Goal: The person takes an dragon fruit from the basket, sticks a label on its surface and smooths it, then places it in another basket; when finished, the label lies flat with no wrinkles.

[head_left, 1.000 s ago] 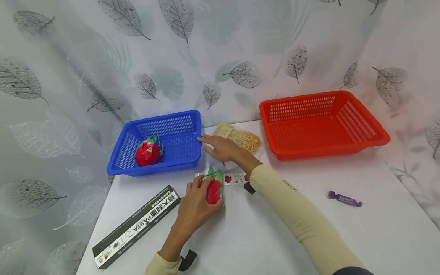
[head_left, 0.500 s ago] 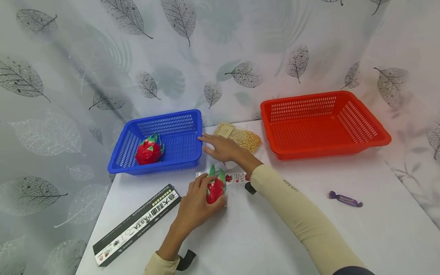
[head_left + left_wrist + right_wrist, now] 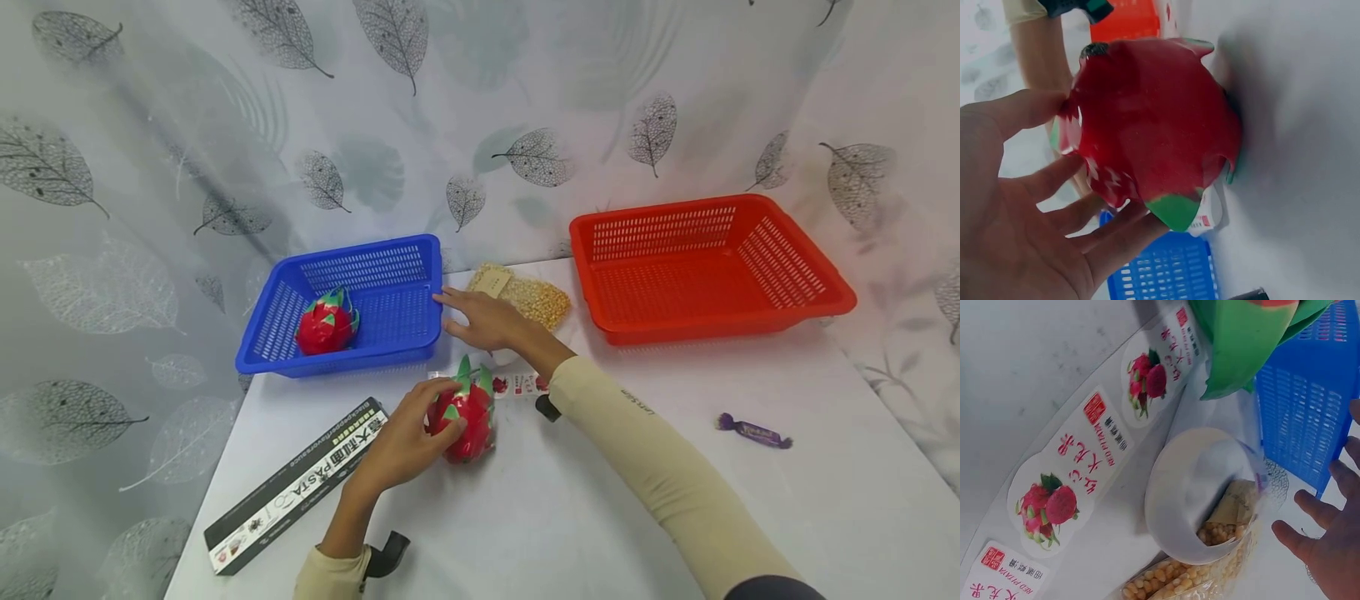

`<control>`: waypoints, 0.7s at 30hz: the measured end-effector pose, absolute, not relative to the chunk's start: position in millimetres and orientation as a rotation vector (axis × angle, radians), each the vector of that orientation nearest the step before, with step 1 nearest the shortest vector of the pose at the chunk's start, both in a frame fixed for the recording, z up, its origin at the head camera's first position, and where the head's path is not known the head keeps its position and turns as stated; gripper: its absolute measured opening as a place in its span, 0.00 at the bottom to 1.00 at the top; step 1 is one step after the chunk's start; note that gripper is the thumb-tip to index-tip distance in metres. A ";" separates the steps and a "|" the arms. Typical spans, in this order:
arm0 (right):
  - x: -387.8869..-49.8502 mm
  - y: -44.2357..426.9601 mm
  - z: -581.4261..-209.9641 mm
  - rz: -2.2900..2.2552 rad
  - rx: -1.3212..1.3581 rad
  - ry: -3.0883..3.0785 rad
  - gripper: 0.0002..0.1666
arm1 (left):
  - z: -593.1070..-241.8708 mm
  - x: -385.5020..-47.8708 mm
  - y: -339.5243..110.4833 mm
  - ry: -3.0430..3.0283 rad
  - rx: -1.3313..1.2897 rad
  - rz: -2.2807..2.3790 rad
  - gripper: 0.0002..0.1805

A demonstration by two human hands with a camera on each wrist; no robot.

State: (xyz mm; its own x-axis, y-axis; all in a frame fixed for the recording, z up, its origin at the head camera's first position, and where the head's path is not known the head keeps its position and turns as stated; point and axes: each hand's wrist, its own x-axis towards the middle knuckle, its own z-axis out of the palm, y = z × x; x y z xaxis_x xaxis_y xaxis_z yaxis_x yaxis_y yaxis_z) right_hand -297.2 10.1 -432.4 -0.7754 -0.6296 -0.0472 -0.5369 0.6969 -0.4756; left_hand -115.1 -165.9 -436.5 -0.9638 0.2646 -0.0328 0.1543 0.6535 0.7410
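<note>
A red dragon fruit point(image 3: 471, 421) with green leaf tips stands on the white table, large in the left wrist view. My left hand point(image 3: 408, 433) is at its left side, fingers and thumb loosely spread and lightly touching its skin. My right hand point(image 3: 483, 321) reaches forward with straight fingers, their tips at the right rim of the blue basket point(image 3: 390, 358); whether they touch it cannot be told. A second dragon fruit point(image 3: 327, 325) lies in that basket. Below the right hand is a roll of stickers point(image 3: 1163, 494), its strip of pitaya labels point(image 3: 1050, 512) unrolled across the table.
A bag of corn kernels point(image 3: 536, 302) lies between the baskets, partly behind the right hand. The red basket point(image 3: 712, 329) stands at the back right. A purple wrapped candy point(image 3: 753, 432) is at right, and a long pasta box point(image 3: 296, 487) lies slanted at left.
My left hand has shifted left, its grip on the dragon fruit loosened, and more of the fruit shows. The right hand stays where it was.
</note>
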 end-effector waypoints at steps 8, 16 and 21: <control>-290.0 22.6 -426.2 -0.666 -0.990 2.780 0.33 | -439.0 -115.4 -168.6 2.713 0.374 1.191 0.33; -259.7 69.7 -424.1 -0.747 -0.985 2.782 0.25 | -437.4 -117.6 -169.5 2.665 0.404 1.166 0.36; -246.0 103.5 -443.7 -0.655 -0.963 2.739 0.19 | -436.7 -118.4 -170.1 2.661 0.398 1.171 0.36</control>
